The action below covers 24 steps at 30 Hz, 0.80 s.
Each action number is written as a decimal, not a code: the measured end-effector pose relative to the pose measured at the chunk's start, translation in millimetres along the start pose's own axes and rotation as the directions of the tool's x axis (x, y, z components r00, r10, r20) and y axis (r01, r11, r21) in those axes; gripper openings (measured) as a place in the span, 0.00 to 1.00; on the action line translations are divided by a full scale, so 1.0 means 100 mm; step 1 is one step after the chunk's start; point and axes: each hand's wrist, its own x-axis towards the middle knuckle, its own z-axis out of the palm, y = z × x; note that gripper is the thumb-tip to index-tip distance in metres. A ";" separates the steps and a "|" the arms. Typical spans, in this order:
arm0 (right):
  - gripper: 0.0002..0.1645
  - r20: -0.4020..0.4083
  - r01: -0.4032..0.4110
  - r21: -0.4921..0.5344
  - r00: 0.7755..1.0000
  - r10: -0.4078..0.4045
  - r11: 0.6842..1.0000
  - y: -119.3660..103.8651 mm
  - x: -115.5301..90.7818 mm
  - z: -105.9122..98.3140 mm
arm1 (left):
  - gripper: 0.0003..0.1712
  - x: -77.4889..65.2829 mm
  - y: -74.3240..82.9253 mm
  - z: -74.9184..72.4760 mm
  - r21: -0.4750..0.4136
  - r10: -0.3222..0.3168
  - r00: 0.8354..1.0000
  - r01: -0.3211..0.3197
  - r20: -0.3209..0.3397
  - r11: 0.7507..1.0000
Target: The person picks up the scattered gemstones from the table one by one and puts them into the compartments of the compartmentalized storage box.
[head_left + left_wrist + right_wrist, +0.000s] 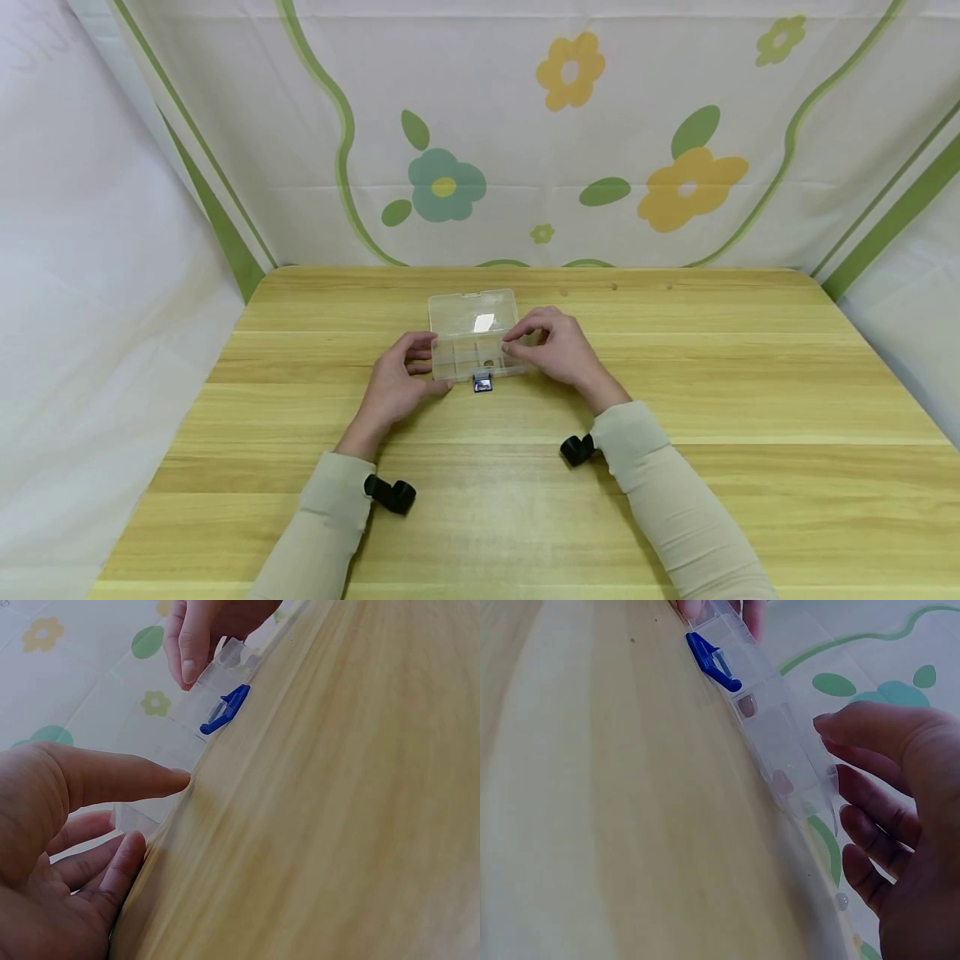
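A clear plastic compartment box (455, 357) stands on the table with its lid (457, 312) raised at the back. A blue latch (482, 383) hangs at its front edge. My left hand (397, 375) grips the box's left end, the thumb along the front edge and the fingers at the side. My right hand (555, 346) is above the right-hand compartments, thumb and index tips close together; no object shows between them. The right wrist view shows a brown piece (747, 706) in one compartment and a pinkish piece (782, 781) in another.
Several small pebble-like pieces, one of them dark (614, 287), lie along the back of the wooden table (465, 500). Behind it hangs a white cloth (510, 150) with printed flowers. A black wrist camera (392, 495) is strapped to the left sleeve.
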 end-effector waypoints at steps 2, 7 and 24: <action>0.03 -0.033 -0.006 0.014 0.999 0.006 1.000 -0.01 0.00 -0.02 | 0.45 0.00 0.00 0.00 0.001 0.001 1.000 -0.001 0.000 1.000; 0.04 -0.120 -0.048 0.016 0.991 0.050 0.999 0.02 0.00 -0.09 | 0.45 0.00 0.00 0.00 0.001 0.003 1.000 -0.003 0.000 1.000; 0.18 -0.250 -0.214 0.016 0.945 0.211 0.977 0.24 0.03 -0.28 | 0.45 0.00 0.00 0.01 0.013 0.013 1.000 -0.013 -0.010 1.000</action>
